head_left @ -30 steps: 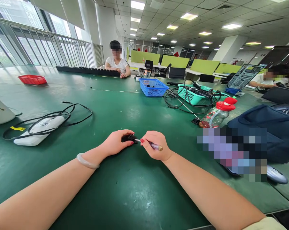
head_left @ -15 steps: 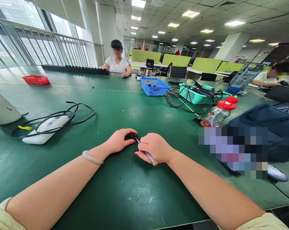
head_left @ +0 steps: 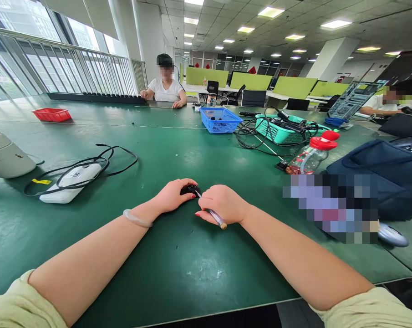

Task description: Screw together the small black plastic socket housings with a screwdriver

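My left hand [head_left: 173, 196] rests on the green table [head_left: 178, 264] with its fingers closed over a small black part [head_left: 189, 189]. My right hand [head_left: 222, 204] grips a thin screwdriver [head_left: 215, 217] like a pen. Its metal tip points at the black part, and its gold end sticks out toward me. Both hands meet at the middle of the table. A pale bangle [head_left: 136, 219] sits on my left wrist.
A white power bank with a black cable [head_left: 71, 180] lies at the left, beside a white jug [head_left: 6, 157]. A blue basket [head_left: 220, 120], a teal basket of cables [head_left: 284, 132], a red-capped bottle [head_left: 310, 157] and a dark blue bag [head_left: 383, 175] stand to the right. People sit at the far side.
My right hand has turned the screwdriver so that its gold end swung from pointing right to pointing toward me. The view has shifted slightly; my left hand keeps hold of the black part.
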{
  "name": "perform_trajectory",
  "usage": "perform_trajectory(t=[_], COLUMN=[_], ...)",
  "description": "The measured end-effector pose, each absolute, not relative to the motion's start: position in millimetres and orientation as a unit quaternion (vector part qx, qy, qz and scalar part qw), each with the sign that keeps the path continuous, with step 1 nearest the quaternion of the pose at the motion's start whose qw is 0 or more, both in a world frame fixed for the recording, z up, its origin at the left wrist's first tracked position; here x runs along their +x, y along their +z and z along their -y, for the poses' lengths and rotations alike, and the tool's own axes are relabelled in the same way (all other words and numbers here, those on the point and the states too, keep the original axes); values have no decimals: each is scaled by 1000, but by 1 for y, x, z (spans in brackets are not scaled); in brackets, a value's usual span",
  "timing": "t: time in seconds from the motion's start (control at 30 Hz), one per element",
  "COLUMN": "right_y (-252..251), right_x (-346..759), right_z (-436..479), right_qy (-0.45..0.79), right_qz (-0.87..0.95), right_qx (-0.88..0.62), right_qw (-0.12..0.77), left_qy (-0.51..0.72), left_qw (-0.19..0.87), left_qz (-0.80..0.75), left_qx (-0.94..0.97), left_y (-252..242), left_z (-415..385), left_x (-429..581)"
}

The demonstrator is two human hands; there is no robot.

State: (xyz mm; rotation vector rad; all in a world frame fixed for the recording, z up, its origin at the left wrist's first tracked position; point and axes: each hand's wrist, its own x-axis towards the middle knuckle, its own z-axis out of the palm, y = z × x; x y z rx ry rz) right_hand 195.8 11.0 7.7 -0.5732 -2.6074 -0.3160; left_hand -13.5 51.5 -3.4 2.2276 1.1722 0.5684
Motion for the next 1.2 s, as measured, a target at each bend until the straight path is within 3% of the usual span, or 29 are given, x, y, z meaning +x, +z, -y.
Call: perform_trajectory(t=[0.77, 1.03, 1.2], right_y=[5, 2, 3], right_x=[194, 204, 203], right_z=[-11, -20, -19], right_qy=[-60, 145, 146], right_qz=[933, 856, 865], right_qx=[-224, -340, -326], right_qw=[273, 363, 352], left_qy=[197, 209, 212], left_qw=[268, 272, 283], left_qz=[-444, -448, -453], left_qx=[832, 826, 818], left_y=[-2, -7, -8], left_z=[-52, -55, -56], left_x=[-13, -16, -16])
